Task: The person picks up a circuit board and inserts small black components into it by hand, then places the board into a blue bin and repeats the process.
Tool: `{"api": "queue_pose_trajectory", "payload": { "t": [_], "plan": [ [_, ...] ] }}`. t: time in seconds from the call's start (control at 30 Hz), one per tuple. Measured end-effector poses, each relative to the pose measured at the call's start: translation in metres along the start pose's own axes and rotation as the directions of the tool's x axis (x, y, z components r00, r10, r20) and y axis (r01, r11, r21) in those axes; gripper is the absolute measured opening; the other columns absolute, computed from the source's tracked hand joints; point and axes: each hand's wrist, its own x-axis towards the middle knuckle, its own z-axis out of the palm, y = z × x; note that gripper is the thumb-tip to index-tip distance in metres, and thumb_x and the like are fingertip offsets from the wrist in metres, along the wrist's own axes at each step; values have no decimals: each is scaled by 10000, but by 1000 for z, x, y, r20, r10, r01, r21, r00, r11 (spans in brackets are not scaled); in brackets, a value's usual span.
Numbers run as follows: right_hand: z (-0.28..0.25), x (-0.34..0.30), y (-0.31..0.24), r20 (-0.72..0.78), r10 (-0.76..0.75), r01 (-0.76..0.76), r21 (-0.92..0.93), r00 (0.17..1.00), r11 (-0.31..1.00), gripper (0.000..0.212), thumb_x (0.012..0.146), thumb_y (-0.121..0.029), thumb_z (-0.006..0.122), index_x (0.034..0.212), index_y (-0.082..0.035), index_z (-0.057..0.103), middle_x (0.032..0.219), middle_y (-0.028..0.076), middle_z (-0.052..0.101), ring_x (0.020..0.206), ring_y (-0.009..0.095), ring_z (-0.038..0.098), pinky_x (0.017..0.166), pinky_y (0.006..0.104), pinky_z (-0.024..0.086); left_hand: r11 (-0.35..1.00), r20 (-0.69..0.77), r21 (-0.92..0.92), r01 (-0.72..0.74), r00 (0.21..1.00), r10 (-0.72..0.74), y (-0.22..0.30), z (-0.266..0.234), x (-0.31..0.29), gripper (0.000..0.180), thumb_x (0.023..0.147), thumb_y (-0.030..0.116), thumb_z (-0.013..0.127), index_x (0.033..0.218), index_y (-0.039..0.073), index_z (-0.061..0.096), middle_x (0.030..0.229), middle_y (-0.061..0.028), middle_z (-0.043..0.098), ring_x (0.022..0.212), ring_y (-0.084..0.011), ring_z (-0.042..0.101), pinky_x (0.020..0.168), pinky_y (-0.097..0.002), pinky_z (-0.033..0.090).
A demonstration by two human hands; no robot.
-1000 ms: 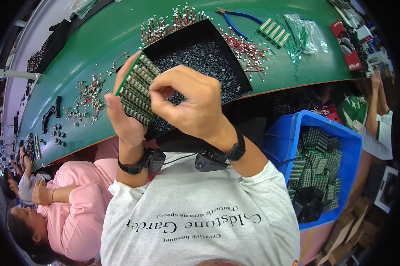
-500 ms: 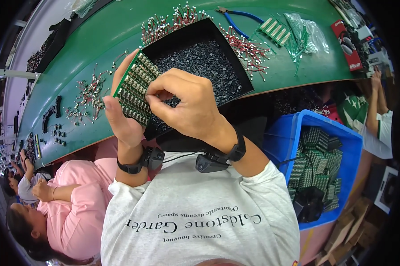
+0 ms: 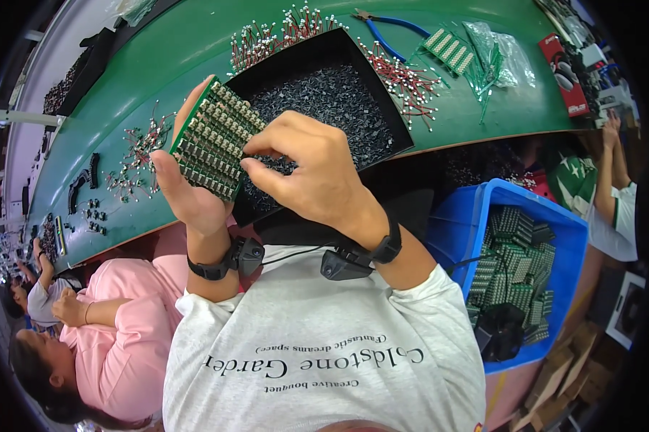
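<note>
My left hand (image 3: 187,183) grips a green circuit board (image 3: 213,140) studded with rows of small components, holding it tilted over the near corner of a black tray (image 3: 382,108). My right hand (image 3: 310,169) hovers at the board's right edge, thumb and forefinger pinched together against it; whether a small part sits between them is hidden. The tray holds a heap of tiny black parts (image 3: 324,101). Both wrists wear black bands with small devices.
The green bench (image 3: 180,43) carries red-wired parts (image 3: 403,72), blue-handled pliers (image 3: 389,29), more green boards (image 3: 447,47) and plastic bags. A blue bin (image 3: 569,223) of boards stands at my right. A person in pink (image 3: 123,331) sits at my left, another person at far right.
My left hand has tipped the board slightly and my right hand's fingers have shifted along its right edge. Little else has moved.
</note>
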Motion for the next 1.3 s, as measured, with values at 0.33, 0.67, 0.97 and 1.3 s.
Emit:
{"api": "queue_pose_trajectory", "payload": {
  "t": [0.33, 0.67, 0.97, 1.3],
  "plan": [
    [-9, 9, -8, -97, 46, -45, 6, 994, 999, 135, 707, -35, 765, 818, -32, 688, 729, 53, 634, 595, 144, 607, 547, 258, 494, 996, -17, 91, 2, 1000, -1, -3, 3, -1, 1111, 860, 849, 210, 1437, -83, 388, 1279, -171, 571, 1117, -237, 596, 958, -353, 475],
    [8, 16, -15, -159, -192, 206, 76, 968, 976, 173, 725, 11, 771, 883, -31, 715, 779, 85, 690, 632, 168, 670, 550, 260, 522, 891, 91, 454, 12, 994, -60, 4, 14, -5, 1346, 663, 987, 120, 1435, -79, 402, 1127, -75, 586, 945, -114, 548, 833, -233, 440],
    [-7, 17, -14, -113, -80, 82, 6, 990, 997, 162, 713, 25, 744, 866, -19, 716, 786, 75, 693, 662, 172, 676, 577, 257, 534, 996, -15, 77, 37, 999, -36, -2, -6, -2, 1086, 881, 817, 305, 1408, -128, 401, 1274, -205, 583, 1165, -267, 574, 1028, -375, 424],
    [14, 11, -12, -151, -176, 193, 108, 973, 975, 182, 707, 13, 784, 869, -30, 712, 771, 87, 689, 655, 183, 679, 580, 271, 540, 926, 27, 373, -52, 999, 45, -3, 11, -3, 1136, 843, 885, 165, 1403, -66, 437, 1197, -103, 577, 1013, -155, 558, 885, -270, 429]
  ]
}}
